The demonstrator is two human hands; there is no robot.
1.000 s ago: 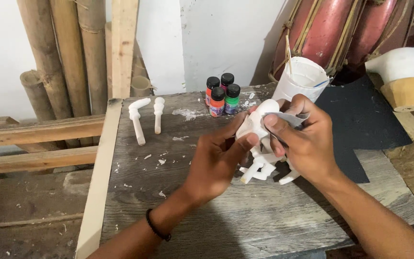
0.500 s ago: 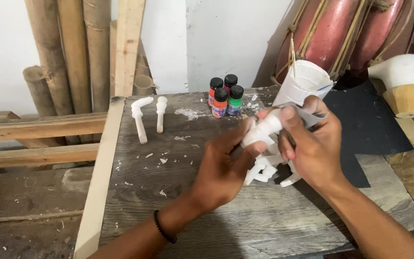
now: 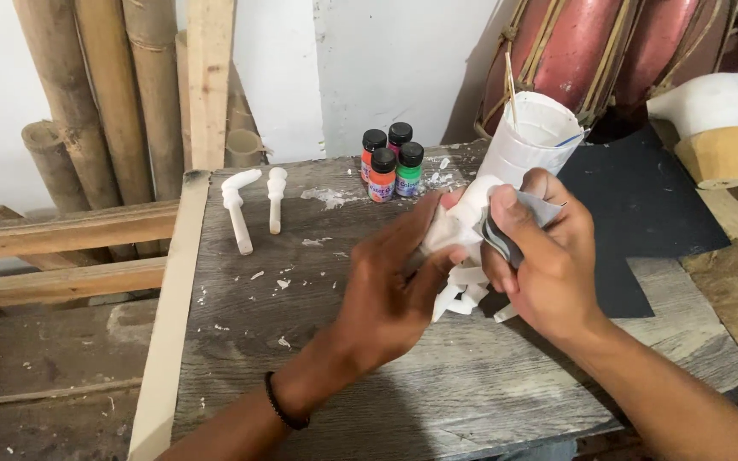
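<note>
left hand grips white figure | right hand pinches, seemingly, sandpaper

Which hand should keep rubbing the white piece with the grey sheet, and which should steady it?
Right. The right hand already holds the grey sheet against the white piece; the left hand grips that piece from the other side, so it likely steadies.

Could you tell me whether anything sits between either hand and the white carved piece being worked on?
Nothing visible does. The left hand grips the white carved piece directly. The right hand presses a grey sheet of sandpaper against it, so only that sheet lies between its fingers and the piece.
</note>
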